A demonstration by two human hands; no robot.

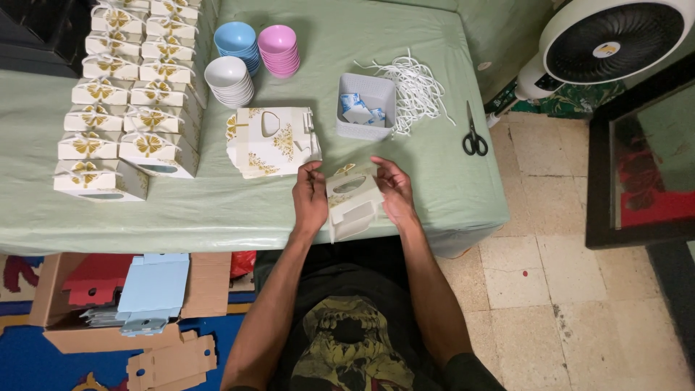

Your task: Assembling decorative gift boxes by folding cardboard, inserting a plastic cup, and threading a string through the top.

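My left hand [310,199] and right hand [393,192] held 1 half-folded gift box [350,204] between them, just over the near edge of the bench [217,206]. Each hand pinched a side of the box, thumb on top, fingers curled behind the card. The box was thin white card, matte, with a gold leaf print and an oval cut-out in its handle flap; its lower panels hung loose and unfolded toward my lap.

The bench wore a pale green cloth, smooth but creased at the front drop. Just beyond my left hand lay a stack of flat box blanks [271,141], same white card with gold print, edges scalloped. Far left stood finished boxes [119,108] in 2 rows, each tied with a gold bow.

Behind the blanks sat 3 stacks of small round bowls: white [229,80], blue [237,43], pink [279,49], glossy plastic by the look. A grey square tub [366,107] held small blue-and-white packets. Beside it lay a loose tangle of white ribbon strips [416,88], then black-handled scissors [474,134], well apart from my right hand.

Under the bench, a cardboard carton [108,297] held red and light blue flat card pieces. A white round fan [615,40] stood on the tiled floor, right.
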